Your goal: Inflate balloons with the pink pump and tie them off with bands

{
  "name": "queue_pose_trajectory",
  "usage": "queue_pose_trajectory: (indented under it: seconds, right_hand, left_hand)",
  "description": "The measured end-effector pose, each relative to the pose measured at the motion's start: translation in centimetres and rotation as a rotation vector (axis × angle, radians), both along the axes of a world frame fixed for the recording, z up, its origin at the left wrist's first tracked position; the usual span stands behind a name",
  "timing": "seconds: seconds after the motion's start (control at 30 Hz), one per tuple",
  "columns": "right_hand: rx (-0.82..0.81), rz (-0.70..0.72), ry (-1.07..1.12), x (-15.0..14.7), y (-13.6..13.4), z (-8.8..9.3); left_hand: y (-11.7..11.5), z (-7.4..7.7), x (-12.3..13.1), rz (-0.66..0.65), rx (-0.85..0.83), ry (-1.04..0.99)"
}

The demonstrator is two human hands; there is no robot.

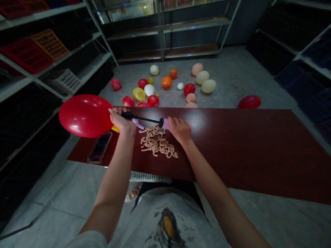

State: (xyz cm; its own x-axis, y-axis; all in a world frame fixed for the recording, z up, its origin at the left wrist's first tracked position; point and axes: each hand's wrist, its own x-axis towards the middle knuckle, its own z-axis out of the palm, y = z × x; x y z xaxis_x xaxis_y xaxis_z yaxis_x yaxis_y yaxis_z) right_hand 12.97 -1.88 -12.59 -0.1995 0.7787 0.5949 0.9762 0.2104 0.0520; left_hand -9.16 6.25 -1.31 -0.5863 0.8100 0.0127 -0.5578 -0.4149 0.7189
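Observation:
A large inflated red balloon (86, 116) sticks out to the left above the table's left end. My left hand (123, 121) is closed around its neck and the black end of a balloon pump (147, 119). My right hand (180, 129) grips the pump's pale purple barrel, with the black rod extended between both hands. Just below the pump lies a pile of tan, curly, uninflated long balloons (158, 144). A limp purple piece (138, 124) rests beside my left hand, and a bit of yellow (115, 128) shows under my left wrist.
A phone (100, 148) lies on the dark red table (245, 144) at the left. Beyond the table, several balloons, among them an orange one (166, 82), lie on the grey floor. Metal shelves (191, 51) stand at the back; crates (50, 44) fill shelves at the left.

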Motion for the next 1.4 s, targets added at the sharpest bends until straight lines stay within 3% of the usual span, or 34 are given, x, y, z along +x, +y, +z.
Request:
queue_pose_trajectory:
  seconds: [0.1,0.2,0.4,0.53,0.8,0.93,1.13,1.4]
  right_hand:
    - [-0.015,0.01,0.036,-0.3,0.0,0.3]
    - [-0.002,0.003,0.091,-0.4,0.1,0.3]
    - [0.027,-0.103,0.194,1.0,0.1,-0.2]
    - [0.015,-0.119,0.219,1.9,0.1,-0.4]
    - [-0.015,-0.143,0.257,2.2,0.1,-0.5]
    - [-0.038,-0.099,0.221,2.6,0.1,-0.4]
    - [-0.054,-0.005,0.117,1.9,-0.3,0.3]
    - [-0.078,0.026,0.031,0.1,-0.5,0.1]
  left_hand:
    - [0.8,1.3,-1.5,-0.005,0.062,0.049]
    - [0.6,2.8,-1.1,-0.027,0.149,0.134]
    - [-1.2,4.6,5.1,0.002,0.281,0.203]
    - [-1.8,3.4,9.4,-0.048,0.268,0.182]
    - [-3.4,-1.8,14.8,-0.18,0.242,0.225]
    - [-3.9,-2.8,14.3,-0.189,0.223,0.216]
    - [-4.1,-3.5,10.7,-0.151,0.174,0.173]
    - [-3.5,-2.7,4.5,-0.109,0.103,0.048]
